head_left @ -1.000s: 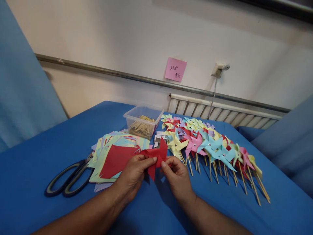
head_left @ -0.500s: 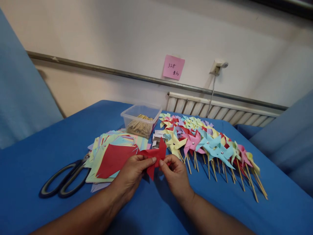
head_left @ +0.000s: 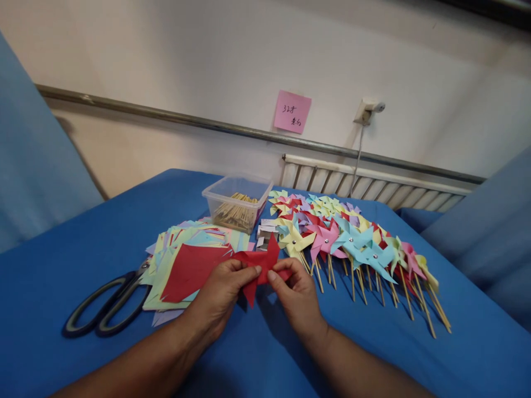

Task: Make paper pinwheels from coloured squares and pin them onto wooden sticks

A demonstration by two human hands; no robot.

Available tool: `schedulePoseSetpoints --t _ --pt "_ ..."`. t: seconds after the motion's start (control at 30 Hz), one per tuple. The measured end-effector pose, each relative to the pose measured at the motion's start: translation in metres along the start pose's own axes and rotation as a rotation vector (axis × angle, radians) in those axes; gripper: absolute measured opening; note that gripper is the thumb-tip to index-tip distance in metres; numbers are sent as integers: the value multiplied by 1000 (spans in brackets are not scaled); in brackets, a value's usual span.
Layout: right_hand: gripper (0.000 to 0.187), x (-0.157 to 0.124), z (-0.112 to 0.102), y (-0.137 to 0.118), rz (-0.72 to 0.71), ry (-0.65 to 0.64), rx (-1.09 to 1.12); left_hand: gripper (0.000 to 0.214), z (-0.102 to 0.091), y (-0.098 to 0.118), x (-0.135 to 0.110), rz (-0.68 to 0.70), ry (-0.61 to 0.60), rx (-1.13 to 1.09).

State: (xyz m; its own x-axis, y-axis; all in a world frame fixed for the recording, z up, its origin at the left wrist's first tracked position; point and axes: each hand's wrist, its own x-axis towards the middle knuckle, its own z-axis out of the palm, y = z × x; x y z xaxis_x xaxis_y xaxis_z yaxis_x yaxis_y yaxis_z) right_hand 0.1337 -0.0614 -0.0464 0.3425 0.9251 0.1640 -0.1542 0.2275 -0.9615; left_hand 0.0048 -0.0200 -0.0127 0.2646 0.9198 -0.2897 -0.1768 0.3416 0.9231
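Our left fingers [head_left: 251, 272] and right fingers [head_left: 277, 281] are pinching an unfinished-looking red paper pinwheel [head_left: 264, 261], multicoloured stick-mounted pinwheels [head_left: 352, 241] looking done, coloured paper sheets [head_left: 193, 271] remaining.

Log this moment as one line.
left hand: pinching red paper pinwheel | right hand: pinching it too | nearby: paper stack, scissors, stick box, stick-mounted pinwheels

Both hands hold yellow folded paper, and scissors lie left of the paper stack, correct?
Not quite: the head view shows that the folded paper in the left hand and right hand is red, not yellow. The scissors do lie left of the paper stack.
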Motion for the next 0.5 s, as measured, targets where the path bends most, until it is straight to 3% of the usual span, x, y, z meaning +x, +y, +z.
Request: schedulePoseSetpoints --t 0.13,0.3,0.5 --pt "48 5 -5 -1 35 8 150 16 2 6 -2 -20 -39 7" --pt "41 8 -5 -3 104 -150 260 19 0 4 -2 -30 -70 97" --pt "38 6 2 -4 162 -95 307 26 4 0 -1 -39 -117 32"
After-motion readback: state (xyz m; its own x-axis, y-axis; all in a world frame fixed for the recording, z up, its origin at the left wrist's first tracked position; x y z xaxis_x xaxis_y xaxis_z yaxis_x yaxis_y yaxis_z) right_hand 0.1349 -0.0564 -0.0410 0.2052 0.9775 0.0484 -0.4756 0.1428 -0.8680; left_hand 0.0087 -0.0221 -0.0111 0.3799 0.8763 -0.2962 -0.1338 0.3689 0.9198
